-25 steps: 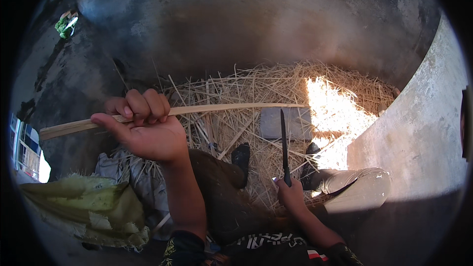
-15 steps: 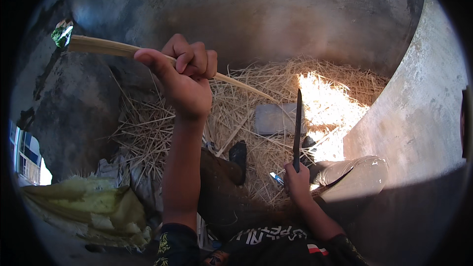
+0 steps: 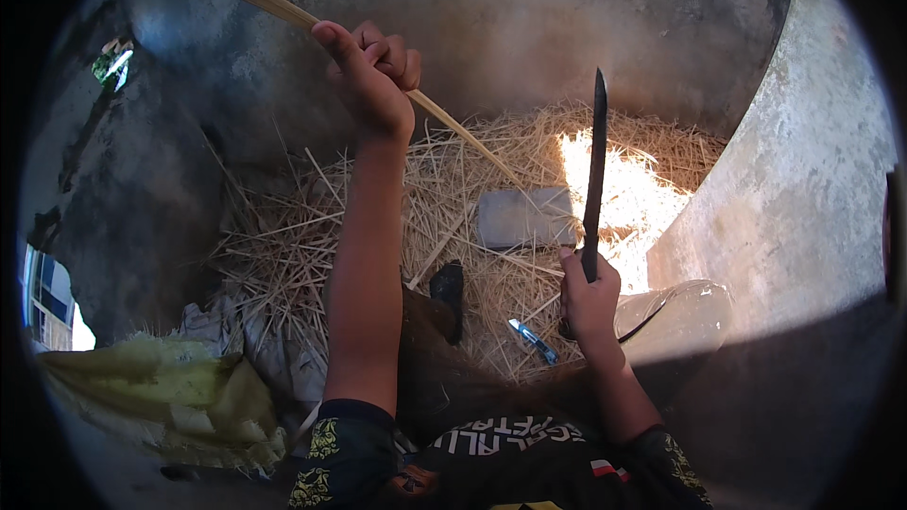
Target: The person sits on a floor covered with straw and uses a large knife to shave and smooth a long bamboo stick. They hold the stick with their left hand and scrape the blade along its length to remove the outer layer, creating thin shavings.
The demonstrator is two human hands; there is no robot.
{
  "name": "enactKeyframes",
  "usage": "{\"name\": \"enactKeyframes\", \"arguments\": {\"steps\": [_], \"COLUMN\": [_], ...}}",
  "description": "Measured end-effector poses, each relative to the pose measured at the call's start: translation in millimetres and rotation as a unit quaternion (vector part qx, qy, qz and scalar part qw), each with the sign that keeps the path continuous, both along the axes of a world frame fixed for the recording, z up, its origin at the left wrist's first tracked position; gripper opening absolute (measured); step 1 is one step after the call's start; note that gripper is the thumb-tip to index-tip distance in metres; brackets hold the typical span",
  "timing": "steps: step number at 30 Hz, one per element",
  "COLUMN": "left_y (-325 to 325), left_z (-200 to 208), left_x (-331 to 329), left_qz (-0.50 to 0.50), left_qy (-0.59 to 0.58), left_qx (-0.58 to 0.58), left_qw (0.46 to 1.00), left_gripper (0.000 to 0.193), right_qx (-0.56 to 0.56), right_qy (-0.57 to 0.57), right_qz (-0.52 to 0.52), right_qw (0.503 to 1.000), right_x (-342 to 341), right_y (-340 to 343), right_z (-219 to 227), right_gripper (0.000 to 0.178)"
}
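My left hand (image 3: 380,90) is raised and closed round a long pale bamboo strip (image 3: 465,139). One end of the strip points to the upper left; its thin lower end slopes down toward a grey rectangular block (image 3: 524,217). In my right hand (image 3: 590,300), lower and to the right, is the handle of a long dark-bladed knife (image 3: 596,165). Its blade stands nearly upright, apart from the strip. Below the block, a small blue utility knife (image 3: 534,341) lies among the shavings.
Pale shavings and split strips (image 3: 293,236) cover the ground around my feet. A curved grey wall (image 3: 491,28) rises ahead, with a sunlit wall (image 3: 784,198) on the right. Yellow-green cloth (image 3: 161,392) lies at the lower left. Bright sun falls on the shavings beside the block.
My left hand has gone up and a little right with the strip, whose upper end has swung up and right. My right hand has lifted the knife, and more of the utility knife shows.
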State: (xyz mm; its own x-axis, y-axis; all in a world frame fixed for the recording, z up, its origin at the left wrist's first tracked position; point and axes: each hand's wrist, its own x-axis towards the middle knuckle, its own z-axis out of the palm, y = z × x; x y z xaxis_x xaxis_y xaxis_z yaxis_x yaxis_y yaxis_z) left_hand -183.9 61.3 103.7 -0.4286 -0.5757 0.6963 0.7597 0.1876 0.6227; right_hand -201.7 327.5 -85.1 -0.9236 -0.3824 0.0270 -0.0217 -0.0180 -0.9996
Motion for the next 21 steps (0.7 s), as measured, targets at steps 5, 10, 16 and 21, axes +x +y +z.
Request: {"name": "enactKeyframes", "arguments": {"steps": [5, 10, 16, 21], "left_y": [-9, 26, 10, 17], "left_z": [3, -8, -44, -46], "left_x": [1, 15, 47, 52], "left_qz": [-0.01, -0.05, 0.049, 0.096], "left_qy": [-0.009, 0.019, 0.059, 0.068], "left_qx": [0.036, 0.032, 0.091, 0.103], "left_qw": [0.999, 0.998, 0.993, 0.988], "left_gripper": [0.071, 0.07, 0.072, 0.071], "right_qx": [-0.318, 0.032, 0.241, -0.215], "right_qy": [0.043, -0.008, 0.181, -0.008], "right_qz": [0.001, 0.018, 0.026, 0.079], "right_qw": [0.947, 0.999, 0.953, 0.973], "right_x": [-12, -47, -58, -4], "right_y": [-32, -108, -90, -89], "right_z": [74, -120, -128, -11], "right_gripper": [0.027, 0.029, 0.032, 0.032]}}
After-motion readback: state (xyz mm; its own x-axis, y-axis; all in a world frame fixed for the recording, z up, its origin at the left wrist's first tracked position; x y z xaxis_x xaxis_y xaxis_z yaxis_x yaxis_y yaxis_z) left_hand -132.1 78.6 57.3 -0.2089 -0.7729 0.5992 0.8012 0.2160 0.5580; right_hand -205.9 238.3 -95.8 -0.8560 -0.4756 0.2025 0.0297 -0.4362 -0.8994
